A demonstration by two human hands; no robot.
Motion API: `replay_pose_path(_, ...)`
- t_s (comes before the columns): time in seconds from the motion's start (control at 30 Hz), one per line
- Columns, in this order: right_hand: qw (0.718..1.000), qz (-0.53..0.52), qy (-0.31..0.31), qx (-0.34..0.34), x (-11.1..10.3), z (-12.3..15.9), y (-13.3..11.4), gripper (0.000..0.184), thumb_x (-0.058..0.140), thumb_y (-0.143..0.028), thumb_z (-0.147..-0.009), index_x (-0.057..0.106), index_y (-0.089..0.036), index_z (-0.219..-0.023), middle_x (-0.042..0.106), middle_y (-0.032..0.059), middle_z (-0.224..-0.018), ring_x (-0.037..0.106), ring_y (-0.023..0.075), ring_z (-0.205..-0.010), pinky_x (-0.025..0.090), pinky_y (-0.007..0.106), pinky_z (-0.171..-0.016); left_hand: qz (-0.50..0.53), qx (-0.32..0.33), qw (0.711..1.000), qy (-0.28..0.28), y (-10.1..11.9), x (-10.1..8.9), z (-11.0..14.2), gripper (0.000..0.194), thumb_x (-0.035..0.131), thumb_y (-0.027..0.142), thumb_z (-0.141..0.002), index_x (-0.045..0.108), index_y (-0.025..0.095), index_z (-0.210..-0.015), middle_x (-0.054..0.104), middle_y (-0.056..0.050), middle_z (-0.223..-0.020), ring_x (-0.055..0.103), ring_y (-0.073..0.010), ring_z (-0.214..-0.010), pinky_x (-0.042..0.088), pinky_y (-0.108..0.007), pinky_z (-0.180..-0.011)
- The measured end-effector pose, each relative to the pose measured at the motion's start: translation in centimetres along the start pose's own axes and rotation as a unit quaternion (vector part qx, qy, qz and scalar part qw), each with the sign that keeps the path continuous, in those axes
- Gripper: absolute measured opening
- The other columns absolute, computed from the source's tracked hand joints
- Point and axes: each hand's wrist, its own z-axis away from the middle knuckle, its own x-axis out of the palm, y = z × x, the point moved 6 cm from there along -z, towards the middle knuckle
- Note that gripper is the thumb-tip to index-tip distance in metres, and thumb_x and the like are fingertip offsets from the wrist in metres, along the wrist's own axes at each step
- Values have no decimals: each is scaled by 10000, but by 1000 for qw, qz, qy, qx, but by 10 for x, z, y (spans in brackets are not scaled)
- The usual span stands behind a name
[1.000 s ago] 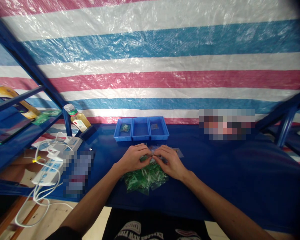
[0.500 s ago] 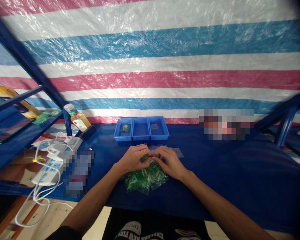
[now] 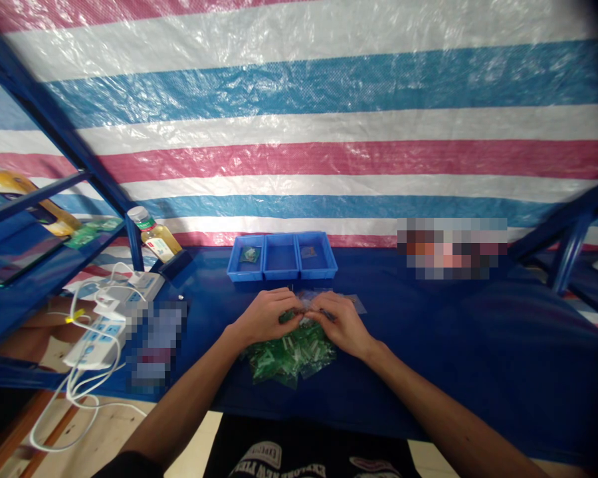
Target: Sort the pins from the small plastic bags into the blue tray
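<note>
Both grips close in toward each other, the left grip (image 3: 264, 317) and right grip (image 3: 341, 324) meeting tip to tip over something small that they hide, so I cannot tell whether either is clamped on it. The pile of green packets (image 3: 290, 356) lies just below them on the body's side, its long axis running sideways and its middle nearer the left grip. A clear packet (image 3: 315, 297) sits just beyond the right grip, near a blue tray (image 3: 282, 277) on the surface (image 3: 428, 345). The left forearm (image 3: 189, 382) and right forearm (image 3: 428, 405) slant inward.

Head-worn view, facing forward, tilted down
</note>
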Motion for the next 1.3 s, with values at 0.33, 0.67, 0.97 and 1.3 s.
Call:
replay_pose_path(0.33,1000,6,-12,4,1,-2,0,315,608,-382,-1016,594,-220,-746,665,13,-716,598,185,-682,453,348,-738,12,-4,1000,-12,-2,1,-1,214,562,296,-1007,677,168,-879,673,-56,-835,631,-165,-809,481,-277,-765)
replay_pose_path(0.67,1000,2,0,0,2,0,-3,101,602,-289,-1008,637,-232,-932,692,45,-850,647,217,-797,499,341,-749,31,-20,999,-4,-5,2,1,206,554,256,-999,645,160,-841,644,-49,-802,609,-161,-792,459,-269,-717)
replay_pose_path(0.97,994,-75,-2,76,-3,-5,-1,193,625,-362,-990,638,-212,-869,673,14,-767,613,179,-687,488,289,-635,162,-80,979,92,-15,-9,1,218,636,348,-985,698,142,-956,634,-48,-840,546,-116,-689,446,-234,-644)
replay_pose_path(1.3,993,-96,-10,74,0,-5,1,161,658,-334,-974,677,-209,-875,687,17,-790,619,181,-712,472,292,-680,198,-64,974,90,-11,-12,1,201,604,323,-993,648,141,-919,632,-80,-915,577,-143,-788,471,-230,-660)
